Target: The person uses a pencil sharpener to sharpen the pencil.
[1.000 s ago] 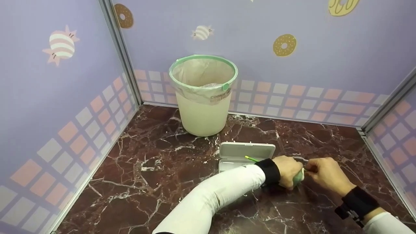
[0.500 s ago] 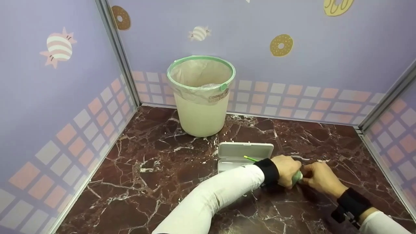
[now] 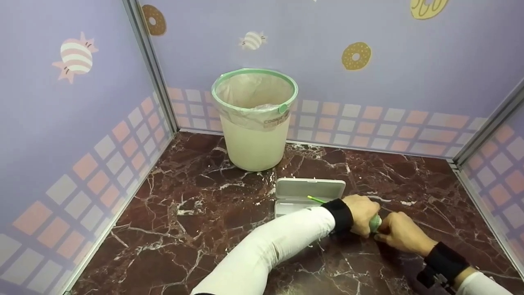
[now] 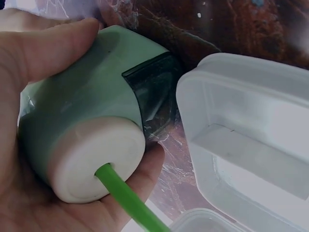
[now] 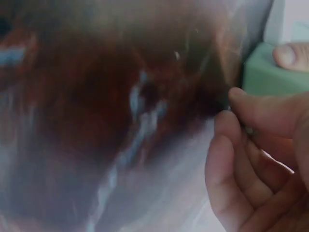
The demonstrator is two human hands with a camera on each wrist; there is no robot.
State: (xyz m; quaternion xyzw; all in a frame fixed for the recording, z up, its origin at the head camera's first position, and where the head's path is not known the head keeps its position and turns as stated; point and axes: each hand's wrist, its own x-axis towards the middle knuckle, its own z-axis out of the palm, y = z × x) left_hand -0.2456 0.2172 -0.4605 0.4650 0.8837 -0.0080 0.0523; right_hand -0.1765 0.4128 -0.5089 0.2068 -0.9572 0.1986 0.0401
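Note:
My left hand wraps round a green hand-crank pencil sharpener, which has a dark see-through compartment and a round cream end. From the hole in that end sticks a green pencil; its yellow-tipped rear shows in the head view above the wrist strap. On the sharpener's other side, my right hand has thumb and fingers pinched together at the crank. The crank handle is almost wholly hidden by those fingers in the right wrist view. Beside the left hand lies a white plastic case with its lid raised.
A pale bin with a green rim and plastic liner stands at the back wall. Patterned wall panels enclose the back and sides of the dark red marbled tabletop. Small white crumbs lie scattered near the bin.
My right hand has shifted down and slightly left beside the sharpener, its fingers changing angle as at a turning crank. My left hand, the sharpener and the pencil have stayed almost in place.

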